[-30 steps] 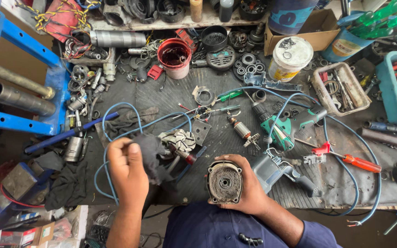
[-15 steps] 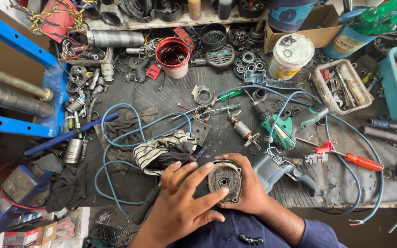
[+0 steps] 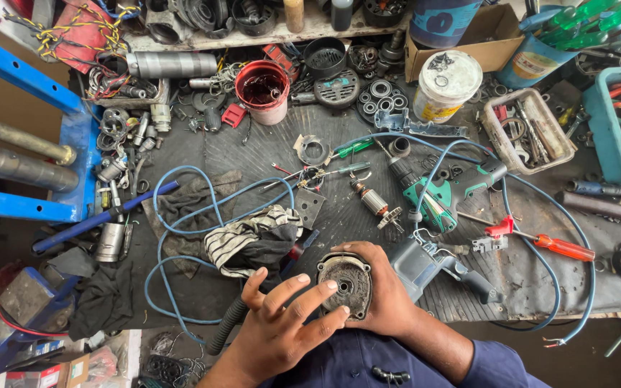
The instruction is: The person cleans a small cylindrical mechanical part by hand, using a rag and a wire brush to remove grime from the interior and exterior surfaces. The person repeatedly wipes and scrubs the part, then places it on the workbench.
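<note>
Crowded workbench (image 3: 267, 154), round motor cover (image 3: 344, 284) between both hands at front edge.

The right hand (image 3: 386, 291) covers the back of the round grey metal motor end cover (image 3: 345, 284), and the teal plastic tray (image 3: 616, 122) at the table's right edge is cut off.

Left hand (image 3: 285, 323) fingers spread, right hand (image 3: 382, 294) cupped, both hands close together, touching.
</note>
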